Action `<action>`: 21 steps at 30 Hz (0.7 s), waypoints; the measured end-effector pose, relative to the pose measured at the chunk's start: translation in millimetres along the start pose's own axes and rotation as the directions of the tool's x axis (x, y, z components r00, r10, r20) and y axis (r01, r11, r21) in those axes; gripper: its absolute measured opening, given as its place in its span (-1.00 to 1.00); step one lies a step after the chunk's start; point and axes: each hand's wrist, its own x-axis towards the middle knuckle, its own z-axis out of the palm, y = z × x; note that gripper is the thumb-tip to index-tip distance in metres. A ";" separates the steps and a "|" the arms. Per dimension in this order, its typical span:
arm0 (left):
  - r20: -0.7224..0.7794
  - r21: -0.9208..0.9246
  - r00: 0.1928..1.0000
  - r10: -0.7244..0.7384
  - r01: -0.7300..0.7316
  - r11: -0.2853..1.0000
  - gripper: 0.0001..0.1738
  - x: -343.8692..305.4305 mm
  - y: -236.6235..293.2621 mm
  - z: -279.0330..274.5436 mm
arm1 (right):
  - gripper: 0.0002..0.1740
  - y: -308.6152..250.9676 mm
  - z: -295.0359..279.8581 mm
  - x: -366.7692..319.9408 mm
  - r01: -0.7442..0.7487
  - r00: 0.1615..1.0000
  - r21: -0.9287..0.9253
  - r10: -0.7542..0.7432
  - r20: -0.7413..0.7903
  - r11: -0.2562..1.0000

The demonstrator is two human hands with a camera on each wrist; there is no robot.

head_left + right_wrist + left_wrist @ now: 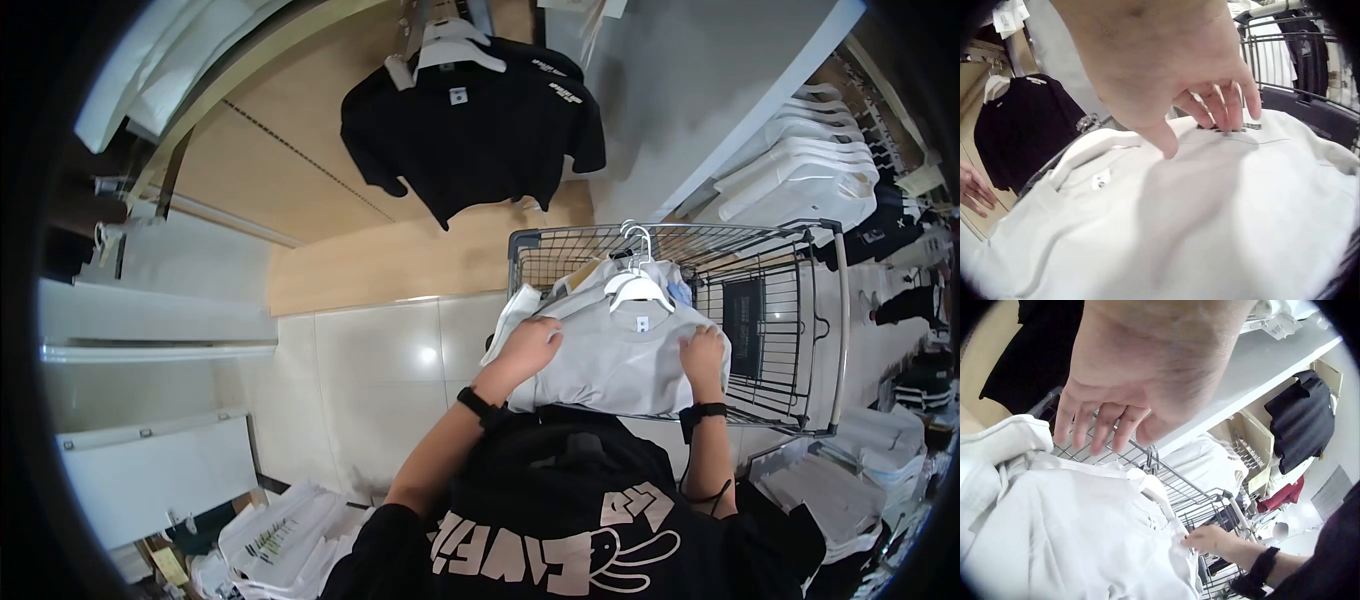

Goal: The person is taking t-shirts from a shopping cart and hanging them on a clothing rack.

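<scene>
A light grey T-shirt (610, 350) on a white hanger (641, 292) lies over other clothes in a wire shopping cart (775, 232). Its neck label (1101, 179) faces up. Over one shoulder of the shirt is my left hand (533, 345); in the left wrist view that hand (1141, 381) has loose, slightly bent fingers with nothing in them. Above the other shoulder hangs my right hand (703, 350). The right wrist view shows this hand (1166, 81) with its thumb apart from the fingers, fingertips close over the fabric.
A black T-shirt (480, 130) hangs on a wall rack ahead. White garments on hangers (800, 170) line a rail beyond the cart at right. Folded shirts (285, 535) lie at lower left, with more stacks (830, 490) at lower right. A person's dark-clothed leg (905, 303) shows at far right.
</scene>
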 end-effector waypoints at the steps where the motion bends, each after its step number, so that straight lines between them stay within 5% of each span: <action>1: 0.002 0.022 0.999 0.049 -0.049 0.999 -0.73 -1.1 -1.6 7.7 | -0.45 -5.6 -2.0 8.3 0.019 1.000 0.000 -0.019 0.006 1.000; 3: 0.034 0.021 0.999 0.014 -0.015 1.000 -0.73 -1.9 5.7 12.6 | -0.46 -13.6 -8.3 23.4 0.238 0.940 -0.063 -0.246 -0.236 0.969; 4: 0.074 0.025 0.997 0.000 -0.001 1.000 -0.72 -0.5 10.5 14.6 | -0.46 -14.5 -4.2 35.4 0.247 0.938 -0.071 -0.257 -0.233 0.966; 6: 0.079 0.027 0.997 -0.015 0.012 1.000 -0.72 -1.3 7.9 22.0 | -0.48 -21.1 14.2 61.2 0.295 0.949 0.043 -0.298 0.100 0.954; 7: 0.094 0.036 0.995 -0.026 0.022 0.999 -0.72 -4.9 4.9 25.5 | -0.48 -19.6 18.7 68.6 0.307 0.945 0.042 -0.309 0.107 0.951; 11: 0.074 0.011 0.993 -0.088 0.087 0.996 -0.72 -23.6 -0.1 26.1 | -0.54 -15.9 -3.8 64.8 0.338 0.934 0.193 -0.354 0.055 0.921; 15: 0.102 0.021 0.979 -0.175 0.174 0.985 -0.53 -37.9 -16.7 24.4 | -0.65 -10.1 -67.0 30.5 0.559 0.829 0.314 -0.519 -0.210 0.767; 17: -0.212 0.208 0.977 -0.036 0.081 0.975 -0.34 -43.2 -17.5 26.0 | -0.66 -14.1 -107.2 15.6 0.624 0.777 0.291 -0.537 -0.329 0.725; 19: -0.258 0.082 0.966 0.028 -0.007 0.997 -0.18 -40.9 -4.6 12.8 | -0.67 -28.7 -163.1 0.8 0.706 0.693 0.264 -0.565 -0.447 0.657; 21: -0.346 0.059 0.933 0.099 -0.083 0.995 -0.26 -33.3 5.2 -0.2 | -0.72 -42.0 -205.6 -5.6 0.739 0.655 0.234 -0.594 -0.468 0.631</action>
